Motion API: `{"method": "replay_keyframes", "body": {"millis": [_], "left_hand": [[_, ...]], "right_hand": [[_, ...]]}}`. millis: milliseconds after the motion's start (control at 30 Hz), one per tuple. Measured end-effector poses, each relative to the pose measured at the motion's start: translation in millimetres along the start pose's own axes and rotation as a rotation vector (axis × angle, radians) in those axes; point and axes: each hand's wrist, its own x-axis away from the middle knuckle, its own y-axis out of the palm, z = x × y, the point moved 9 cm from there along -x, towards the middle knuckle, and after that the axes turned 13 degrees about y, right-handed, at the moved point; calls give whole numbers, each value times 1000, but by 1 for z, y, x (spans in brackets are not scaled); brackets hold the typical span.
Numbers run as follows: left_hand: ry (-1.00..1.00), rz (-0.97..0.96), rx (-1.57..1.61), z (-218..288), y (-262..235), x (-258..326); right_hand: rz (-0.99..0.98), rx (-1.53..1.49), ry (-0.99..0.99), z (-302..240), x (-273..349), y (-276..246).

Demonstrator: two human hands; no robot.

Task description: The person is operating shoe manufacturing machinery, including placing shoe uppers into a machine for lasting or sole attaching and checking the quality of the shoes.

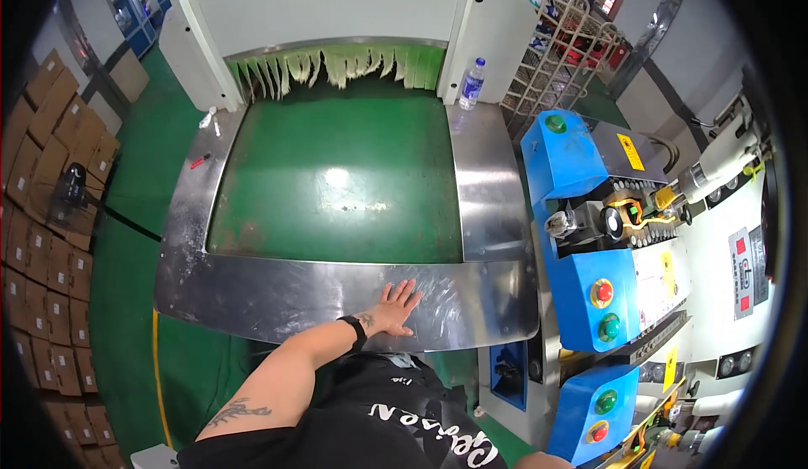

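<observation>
My left hand point(390, 311) lies palm down on the front metal ledge point(252, 296) of a conveyor machine, its fingers spread and nothing in them. A dark band circles that wrist. Just beyond the ledge is the green conveyor belt point(337, 183), which shows no items on its visible part. The belt runs back under a curtain of frayed pale green strips point(337, 65). My right hand is out of view; only a sliver of skin shows at the lower edge.
A water bottle point(472, 84) stands on the right metal side. A small red object point(199, 162) and a crumpled white scrap point(209, 119) lie on the left side. Blue machines with buttons point(589, 301) flank the right. Stacked cartons point(50, 292), a black fan point(74, 191) and a wire cart point(555, 48) stand around.
</observation>
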Motion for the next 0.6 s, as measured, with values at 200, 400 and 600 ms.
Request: {"method": "replay_keyframes", "body": {"millis": [200, 400, 600], "left_hand": [[-145, 61, 15, 11, 12, -6], [-205, -12, 71, 25, 15, -3], [-217, -78, 65, 30, 12, -6]], "right_hand": [[-452, 216, 1629, 130, 301, 172], [-550, 277, 1988, 135, 330, 181], [-916, 612, 1828, 194, 531, 434]]}}
